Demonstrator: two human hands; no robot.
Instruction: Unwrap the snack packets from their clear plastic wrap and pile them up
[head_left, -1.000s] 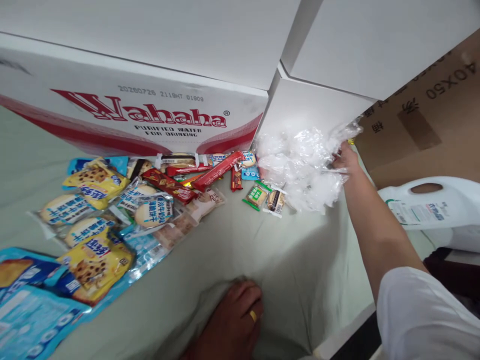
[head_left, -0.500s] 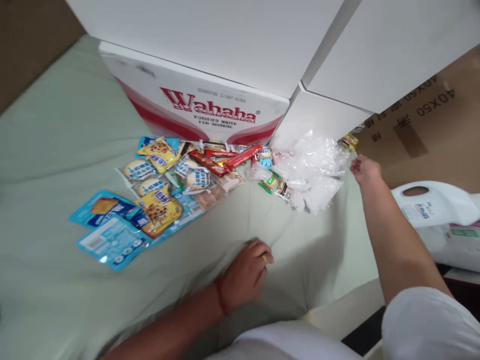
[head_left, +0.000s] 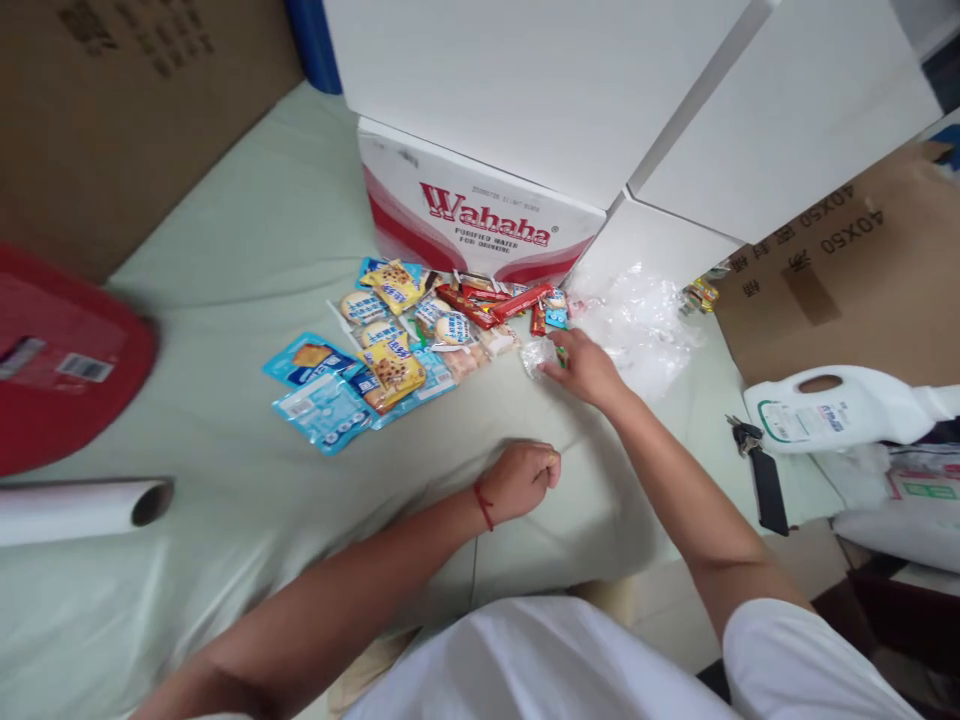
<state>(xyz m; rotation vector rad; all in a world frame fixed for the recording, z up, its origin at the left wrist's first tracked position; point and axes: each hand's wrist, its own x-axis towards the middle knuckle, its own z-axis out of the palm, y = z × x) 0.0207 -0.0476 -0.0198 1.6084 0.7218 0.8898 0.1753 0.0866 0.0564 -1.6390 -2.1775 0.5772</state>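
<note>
My left hand (head_left: 525, 480), with a red cord round its wrist, rests on the pale green cloth (head_left: 442, 520) with fingers curled in; nothing shows in it. Over the small green snack packet (head_left: 562, 356), my right hand (head_left: 589, 370) has thumb and forefinger apart, one on either side of it. The hand partly hides this packet. Clear plastic bags (head_left: 637, 310) lie crumpled just behind the right hand. To the left spreads a pile of snacks: yellow cookie packets (head_left: 394, 365), blue pouches (head_left: 322, 412), white-wrapped round biscuits (head_left: 452, 328) and red-wrapped bars (head_left: 521, 303).
A white Wahaha carton (head_left: 480, 215) stands behind the snacks beneath larger white boxes (head_left: 510, 80). Right are a brown carton (head_left: 832, 290), a white jug (head_left: 832, 405), keys (head_left: 744, 435) and a black phone-like slab (head_left: 769, 490). Left are a red rounded object (head_left: 67, 370) and a white roll (head_left: 75, 512).
My right hand has come left and nearer, from beside the plastic bags to the green packet. My left hand stays low on the cloth, more tightly curled. The view has shifted left.
</note>
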